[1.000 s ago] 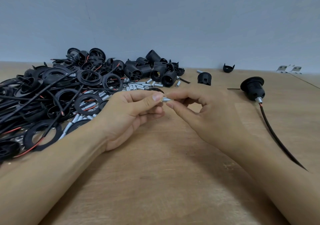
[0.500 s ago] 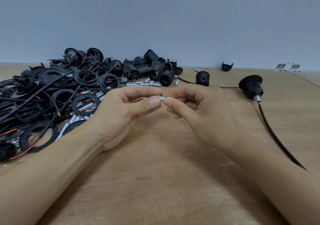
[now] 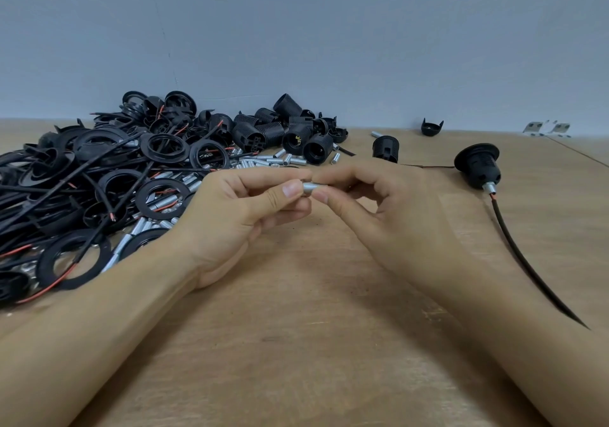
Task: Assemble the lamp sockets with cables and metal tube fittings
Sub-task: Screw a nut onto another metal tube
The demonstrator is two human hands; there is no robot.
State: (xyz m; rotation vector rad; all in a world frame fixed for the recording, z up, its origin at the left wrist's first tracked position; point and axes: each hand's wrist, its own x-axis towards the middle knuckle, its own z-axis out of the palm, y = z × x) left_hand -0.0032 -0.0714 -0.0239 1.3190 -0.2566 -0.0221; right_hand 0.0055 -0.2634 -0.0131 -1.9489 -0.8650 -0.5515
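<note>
Both hands meet above the light wooden surface [image 3: 296,344]: left hand [image 3: 237,215] & right hand [image 3: 379,209] each pinch one short silver metal tube [image 3: 311,186] btwn thumb & fingertips. Assembled black plastic lamp socket w/ black cable [image 3: 478,166] lies to the right; heap of black rings, sockets & cables [image 3: 108,176] at left.

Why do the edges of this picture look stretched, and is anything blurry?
Head view: the wide-angle lens bends the table edge and stretches the forearms; soft, even light with faint shadows under the hands; the black rings at the left edge smear slightly; the metal tube between the fingertips stays fairly sharp, with no strong glare.
</note>
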